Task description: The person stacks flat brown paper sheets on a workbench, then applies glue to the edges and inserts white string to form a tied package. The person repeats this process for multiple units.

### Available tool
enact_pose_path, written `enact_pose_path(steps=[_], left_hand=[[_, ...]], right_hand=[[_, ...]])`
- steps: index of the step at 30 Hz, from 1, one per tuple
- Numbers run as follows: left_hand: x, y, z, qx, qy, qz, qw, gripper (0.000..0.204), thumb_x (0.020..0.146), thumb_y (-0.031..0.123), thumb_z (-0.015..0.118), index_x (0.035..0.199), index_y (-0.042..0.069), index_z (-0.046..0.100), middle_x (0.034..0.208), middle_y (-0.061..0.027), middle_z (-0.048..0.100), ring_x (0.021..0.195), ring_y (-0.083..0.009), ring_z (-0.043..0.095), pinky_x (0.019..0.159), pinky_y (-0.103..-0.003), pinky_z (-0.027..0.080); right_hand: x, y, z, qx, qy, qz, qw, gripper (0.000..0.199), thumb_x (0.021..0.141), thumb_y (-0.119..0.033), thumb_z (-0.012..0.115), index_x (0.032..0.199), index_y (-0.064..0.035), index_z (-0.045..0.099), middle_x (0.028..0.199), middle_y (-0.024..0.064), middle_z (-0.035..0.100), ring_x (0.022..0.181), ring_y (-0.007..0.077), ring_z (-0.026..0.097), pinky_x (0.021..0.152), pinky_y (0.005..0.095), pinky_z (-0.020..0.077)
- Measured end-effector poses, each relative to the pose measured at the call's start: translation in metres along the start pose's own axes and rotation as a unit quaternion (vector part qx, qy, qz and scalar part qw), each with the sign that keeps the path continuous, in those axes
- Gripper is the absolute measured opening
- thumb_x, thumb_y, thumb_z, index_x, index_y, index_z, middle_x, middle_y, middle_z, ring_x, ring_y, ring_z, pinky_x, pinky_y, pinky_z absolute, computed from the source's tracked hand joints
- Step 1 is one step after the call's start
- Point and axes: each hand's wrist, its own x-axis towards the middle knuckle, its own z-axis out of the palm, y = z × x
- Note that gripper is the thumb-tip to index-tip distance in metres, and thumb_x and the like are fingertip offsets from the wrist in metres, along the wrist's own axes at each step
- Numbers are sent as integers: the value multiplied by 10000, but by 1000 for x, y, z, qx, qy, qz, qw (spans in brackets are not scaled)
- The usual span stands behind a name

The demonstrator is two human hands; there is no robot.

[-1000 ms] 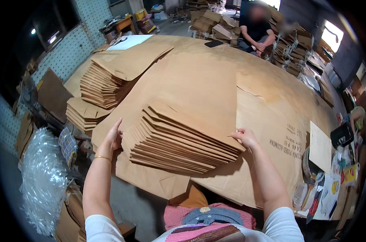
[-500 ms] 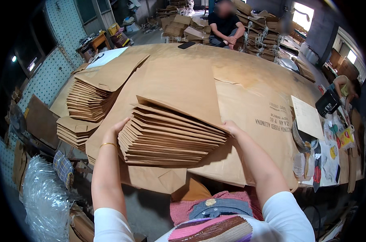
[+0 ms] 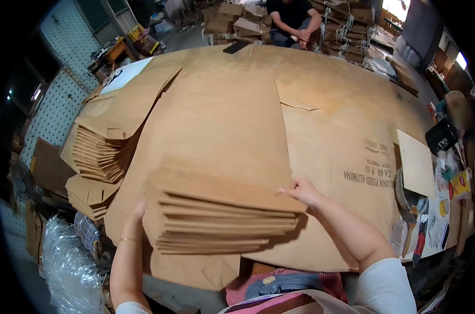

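Note:
A thick stack of folded brown paper bags (image 3: 227, 209) lies before me, its layered near edge fanned and partly blurred. My left hand (image 3: 138, 205) is at the left side of the stack; its fingers are smeared and mostly hidden. At the right far corner of the stack, my right hand (image 3: 305, 192) has its thumb and fingers closed on the top bag's edge. Beneath lies a broad sheet of brown paper (image 3: 221, 115), with a flap hanging past the table's near edge. Left of it rests another pile of folded paper bags (image 3: 98, 152).
A printed brown paper sheet (image 3: 331, 157) covers the table's right part. Beyond it are a pale board (image 3: 416, 162), a red-handled tool (image 3: 420, 242) and a black container (image 3: 440, 137). A phone (image 3: 236, 47) lies at the far edge, near a seated person (image 3: 295, 23). Clear plastic strips (image 3: 70, 261) hang lower left.
The stack has dropped lower and tipped flatter, blurring as it moves. My left hand has shifted down and left; my right hand has moved onto the stack's far right corner. The view has tilted downward.

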Motion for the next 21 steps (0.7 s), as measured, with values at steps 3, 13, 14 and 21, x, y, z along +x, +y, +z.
enact_pose_path(steps=[3,13,14,21], left_hand=[[-1,7,9,-29,11,-22,999,686,891,628,420,1303,89,520,1142,-114,629,990,-223,614,871,-370,480],[4,71,-5,-104,57,-174,978,681,895,625,413,1299,88,522,1108,-120,639,970,-218,616,860,-364,479],[17,80,-13,-74,13,-199,977,681,895,625,412,1298,88,523,1105,-121,639,968,-218,616,859,-363,479],[33,109,35,222,45,-143,963,652,773,322,723,1259,19,410,1098,-143,581,967,-250,599,777,-399,514]], right_hand=[[-4,-1,2,1,9,13,1000,359,765,-260,780,859,14,569,795,83,630,716,121,574,633,287,486],[9,10,-3,-32,-44,67,996,537,713,-357,799,972,40,548,894,145,655,804,190,625,723,301,507],[12,26,-1,-20,-44,58,997,540,715,-356,796,979,44,545,905,153,657,818,203,632,729,305,509],[17,23,9,-73,-14,-104,992,620,777,-318,731,1141,70,411,970,233,644,894,349,647,772,398,522]])
